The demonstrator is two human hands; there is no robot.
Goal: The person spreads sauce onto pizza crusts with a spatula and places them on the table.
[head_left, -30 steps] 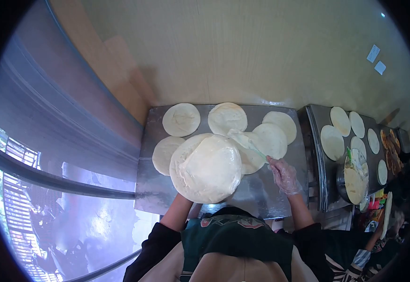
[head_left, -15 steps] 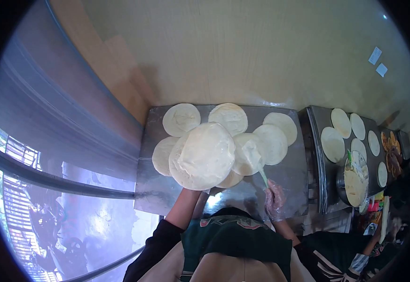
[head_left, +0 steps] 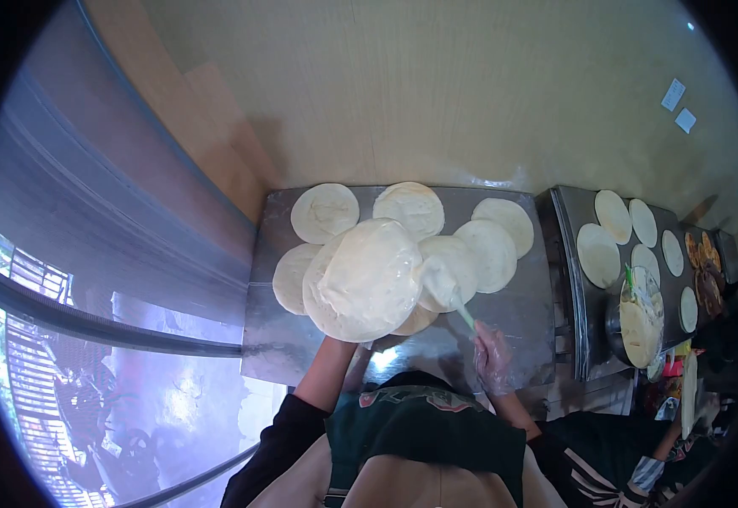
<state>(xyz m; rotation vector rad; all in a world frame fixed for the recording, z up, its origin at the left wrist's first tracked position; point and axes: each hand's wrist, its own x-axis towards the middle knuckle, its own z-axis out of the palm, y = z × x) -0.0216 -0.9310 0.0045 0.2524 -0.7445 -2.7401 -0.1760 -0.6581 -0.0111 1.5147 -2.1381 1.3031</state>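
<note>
My left hand (head_left: 356, 347) is under a round flatbread (head_left: 369, 279) coated with white creamy spread, bearing it above the griddle (head_left: 280, 360). The bread hides most of that hand's fingers. In a clear plastic glove, my right hand (head_left: 493, 360) is closed around the pale green handle of a spatula (head_left: 465, 317). Cream covers the spatula's blade, which is close to the right edge of the coated bread. Beneath and around lie several plain flatbreads, among them one at the back (head_left: 409, 210) and one on the right (head_left: 486, 256).
A second griddle (head_left: 585, 330) stands to the right with more flatbreads and a round metal bowl (head_left: 613, 326) at its front. Browned pieces (head_left: 707, 275) lie further right. Another person's sleeve (head_left: 644, 474) shows at lower right. Window glass (head_left: 174, 406) borders the left side.
My right hand and the spatula have shifted slightly left and up, so the blade is nearer the coated bread. My left hand and its bread have barely moved.
</note>
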